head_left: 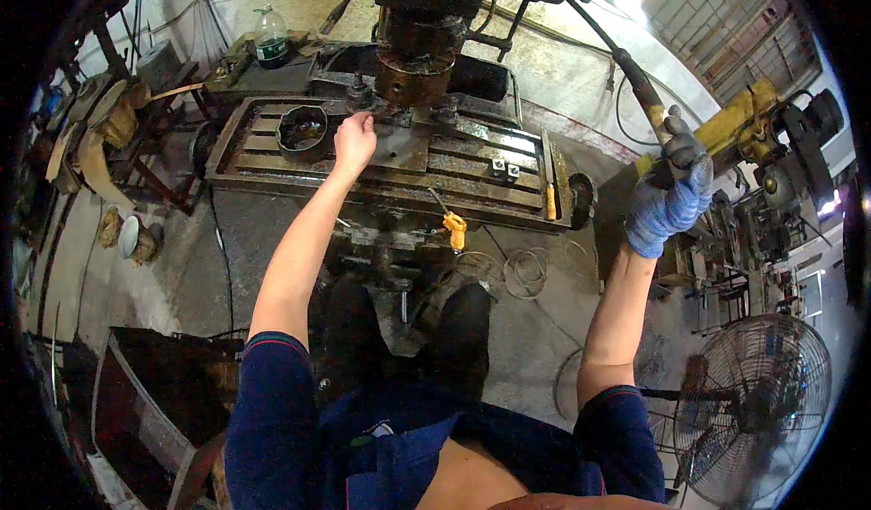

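Left hand (354,138): bare, fingers curled shut over something small on the table (272,161), just below the spindle (415,76); what it grips cannot be told.
Right hand (676,188): in a blue glove, wrapped tight around the lever (635,79), raised at the right.
Lever: a long dark bar, running up and left to the machine head.
Ring (302,129): dark, round, on the table just left of the left hand.
Table: slotted, oily; a yellow-handled tool (550,201) lies near its right end.
Fan (753,410): on the floor, lower right.
Bottle (270,38): behind the table, upper left.
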